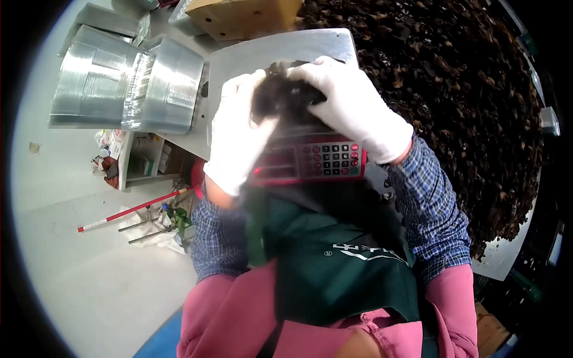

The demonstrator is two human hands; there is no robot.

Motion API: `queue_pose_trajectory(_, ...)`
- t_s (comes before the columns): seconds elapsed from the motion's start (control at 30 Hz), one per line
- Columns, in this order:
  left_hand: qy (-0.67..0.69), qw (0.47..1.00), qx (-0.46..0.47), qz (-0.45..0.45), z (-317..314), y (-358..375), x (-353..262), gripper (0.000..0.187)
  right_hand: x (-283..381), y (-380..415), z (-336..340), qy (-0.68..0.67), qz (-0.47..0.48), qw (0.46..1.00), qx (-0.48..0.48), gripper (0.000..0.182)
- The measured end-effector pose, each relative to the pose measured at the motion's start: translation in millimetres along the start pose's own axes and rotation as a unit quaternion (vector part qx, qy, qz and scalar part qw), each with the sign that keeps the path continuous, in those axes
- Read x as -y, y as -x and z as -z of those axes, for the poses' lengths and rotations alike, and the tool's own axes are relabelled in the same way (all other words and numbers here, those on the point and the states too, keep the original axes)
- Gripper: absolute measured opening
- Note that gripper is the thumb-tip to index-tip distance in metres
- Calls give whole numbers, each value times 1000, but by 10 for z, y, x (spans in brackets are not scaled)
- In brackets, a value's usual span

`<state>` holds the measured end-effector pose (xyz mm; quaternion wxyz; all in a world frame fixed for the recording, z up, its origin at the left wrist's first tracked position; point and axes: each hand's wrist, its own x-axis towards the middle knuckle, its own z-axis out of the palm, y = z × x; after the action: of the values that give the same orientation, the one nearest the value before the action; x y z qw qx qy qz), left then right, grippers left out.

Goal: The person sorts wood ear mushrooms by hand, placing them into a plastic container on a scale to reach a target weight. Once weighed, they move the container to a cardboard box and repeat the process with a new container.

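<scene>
A large heap (pixel 441 107) of dark, curled, dried pieces spreads over a pale table (pixel 504 253) at the person's right side. The person, standing at the work, wears a dark green apron (pixel 346 283) with white lettering, a pink garment (pixel 218 310) and blue checked sleeve covers (pixel 427 191). In front of the apron stands a scale with a flat metal pan (pixel 268 52) and a red-edged front panel (pixel 277 164), on which a red light glows. To the left of the pan, stacks of clear plastic containers (pixel 98 77) lie on their sides; a cardboard box (pixel 245 18) sits beyond the pan. Lower on the left are a small shelf unit (pixel 143 152) and a slanting red pole (pixel 137 210). The right hand (pixel 355 107), in a white glove, curves over the far right side of a dark clump (pixel 289 98), its fingers and thumb bent around it. The left hand (pixel 239 128), gloved alike, grips the clump's left side between bent fingers and thumb. The clump, blurred, is held between both hands over the pan; whether it touches the metal cannot be told. Smallest, a keypad (pixel 334 158) occupies the panel's right part, just below the right hand.
</scene>
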<state>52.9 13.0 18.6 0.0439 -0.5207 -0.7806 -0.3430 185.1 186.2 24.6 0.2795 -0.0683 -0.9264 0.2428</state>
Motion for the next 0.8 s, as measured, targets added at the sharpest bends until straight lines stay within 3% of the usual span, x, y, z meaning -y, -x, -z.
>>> queue_pose_trajectory(0.03, -7, 998, 23, 54, 17, -2, 31, 75, -63, -36, -8, -6, -9, 1000, 3, 26)
queue_pose_trajectory(0.17, 141, 983, 32, 113, 79, 19, 103, 78, -143, 18, 227, -99, -75, 992, -7, 26)
queue_pose_trajectory(0.27, 112, 992, 6, 53, 12, 59, 204, 78, -135, 224, 506, -142, -185, 972, 0, 27)
queue_pose_trajectory(0.33, 150, 987, -7, 58, -30, 106, 269, 75, -94, 438, 694, -152, -249, 957, 10, 27)
queue_pose_trajectory(0.43, 170, 984, -41, 43, 4, 124, 188, 66, -56, 896, 918, -114, -296, 947, 47, 28)
queue_pose_trajectory(0.53, 107, 992, -53, -50, -56, 117, 221, 52, -21, 1354, 1003, -100, -335, 932, 91, 28)
queue_pose_trajectory(0.57, 55, 996, -39, -53, -86, 89, 175, 41, -17, 1517, 1008, -108, -348, 926, 100, 28)
queue_pose_trajectory(0.67, -9, 995, 66, -79, -161, 94, 161, 38, -8, 1945, 997, -109, -385, 906, 134, 29)
queue_pose_trajectory(0.8, 30, 993, 64, -98, 15, 49, 152, 41, 99, 2328, 1030, -31, -409, 894, 183, 33)
